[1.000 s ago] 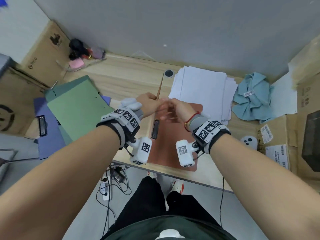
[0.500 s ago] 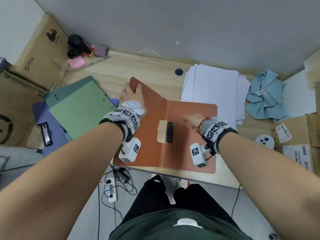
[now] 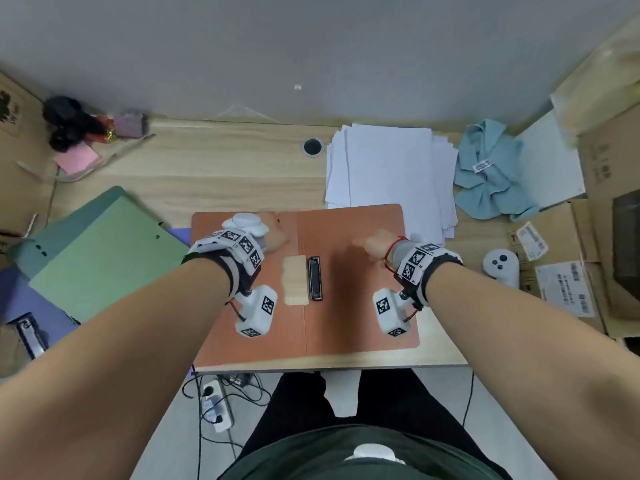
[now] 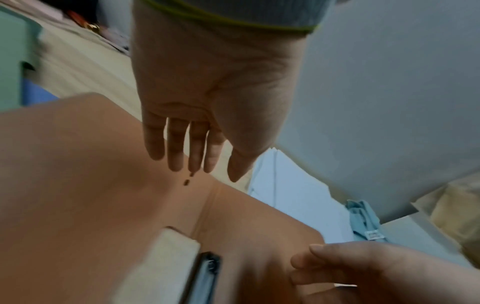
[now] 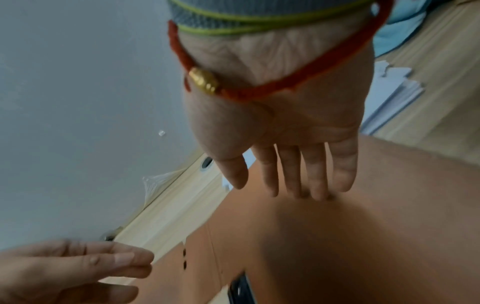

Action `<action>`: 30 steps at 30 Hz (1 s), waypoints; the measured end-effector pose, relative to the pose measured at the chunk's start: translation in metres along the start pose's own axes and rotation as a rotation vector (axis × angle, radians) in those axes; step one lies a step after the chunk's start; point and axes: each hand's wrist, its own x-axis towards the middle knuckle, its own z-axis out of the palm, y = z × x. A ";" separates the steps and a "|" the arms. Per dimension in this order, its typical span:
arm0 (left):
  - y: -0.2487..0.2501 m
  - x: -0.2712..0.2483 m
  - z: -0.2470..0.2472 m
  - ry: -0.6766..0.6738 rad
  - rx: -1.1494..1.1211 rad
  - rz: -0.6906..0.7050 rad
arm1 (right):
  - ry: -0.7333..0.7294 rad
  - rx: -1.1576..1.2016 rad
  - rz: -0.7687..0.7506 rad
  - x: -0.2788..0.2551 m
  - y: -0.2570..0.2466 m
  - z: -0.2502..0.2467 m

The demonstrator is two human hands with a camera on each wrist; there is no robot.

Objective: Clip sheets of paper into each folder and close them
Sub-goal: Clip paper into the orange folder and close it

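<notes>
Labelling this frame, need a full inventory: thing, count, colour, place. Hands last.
orange folder: 1, orange-brown, open flat at desk front centre
clip: 1, black, on the folder's right leaf beside the spine
paper stack: 1, white, behind the folder's right leaf
green folders: 2 overlapping, green, desk left
purple folder: 1, purple, under the green ones, far left
cloth: 1, light blue, crumpled, right of the paper
sticky notes: 1 pad, pink, back left
controller: 1, white, right edge
cardboard boxes: several, brown, both sides
desk: 1, light wood
left hand: open, over the left leaf
right hand: open, fingers on the right leaf
</notes>
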 end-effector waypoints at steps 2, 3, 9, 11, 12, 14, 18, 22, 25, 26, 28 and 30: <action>0.025 0.010 -0.003 0.024 -0.167 0.086 | 0.041 0.039 -0.037 0.001 0.002 -0.026; 0.038 0.017 -0.004 0.030 -0.209 0.133 | 0.068 0.037 -0.055 0.002 0.001 -0.042; 0.134 0.044 0.000 -0.002 -0.485 0.069 | 0.242 0.079 -0.067 0.041 0.016 -0.128; 0.154 0.053 0.005 -0.036 -0.489 0.025 | 0.280 0.089 -0.042 0.051 0.022 -0.142; 0.164 0.062 0.010 -0.046 -0.488 -0.007 | 0.290 0.096 -0.009 0.059 0.026 -0.149; 0.181 0.074 0.016 -0.033 -0.442 -0.055 | 0.287 0.135 0.065 0.074 0.034 -0.157; 0.194 0.090 0.023 -0.047 -0.376 -0.111 | 0.282 0.226 0.103 0.088 0.039 -0.156; 0.197 0.104 0.027 -0.032 -0.322 -0.154 | 0.289 0.210 0.117 0.099 0.041 -0.153; 0.197 0.114 0.028 -0.075 -0.296 -0.147 | 0.283 0.221 0.117 0.105 0.045 -0.157; 0.197 0.115 0.026 -0.098 -0.295 -0.128 | 0.288 0.231 0.111 0.107 0.048 -0.157; 0.195 0.118 0.026 -0.138 -0.326 -0.061 | 0.307 0.277 0.094 0.109 0.054 -0.158; 0.196 0.120 0.025 -0.129 -0.371 -0.001 | 0.336 0.342 0.078 0.113 0.059 -0.160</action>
